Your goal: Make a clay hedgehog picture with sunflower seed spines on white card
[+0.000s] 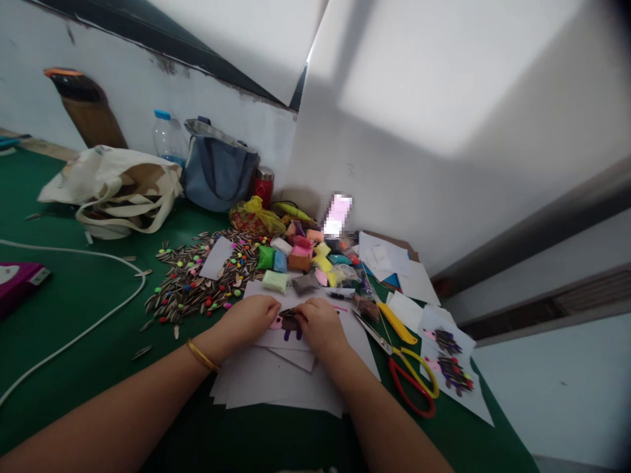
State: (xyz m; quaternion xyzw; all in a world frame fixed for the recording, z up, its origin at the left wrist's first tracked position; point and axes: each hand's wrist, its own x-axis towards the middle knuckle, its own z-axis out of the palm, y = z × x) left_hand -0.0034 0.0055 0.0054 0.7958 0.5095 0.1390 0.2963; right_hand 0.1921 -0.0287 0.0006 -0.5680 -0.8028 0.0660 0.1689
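Note:
A small clay animal [290,324] with a pink head, dark body and purple legs lies on white paper [276,340]. Over its body, my right hand [319,323] pinches a striped sunflower seed. My left hand [254,316], with a gold bangle on the wrist, rests on the paper by the pink head. Its fingers are closed, and what lies between them is hidden. Beyond my left hand spreads a pile of sunflower seeds [190,299] mixed with coloured beads. Packets of coloured clay [299,258] lie just past both hands.
To the right are scissors [394,351], a yellow cutter [397,323] and finished seed-covered animals on a sheet [478,401]. A blue bag [219,172], a white tote [111,177], a red flask [265,187] and a lit phone [338,215] stand behind. A white cable [93,326] curves at left.

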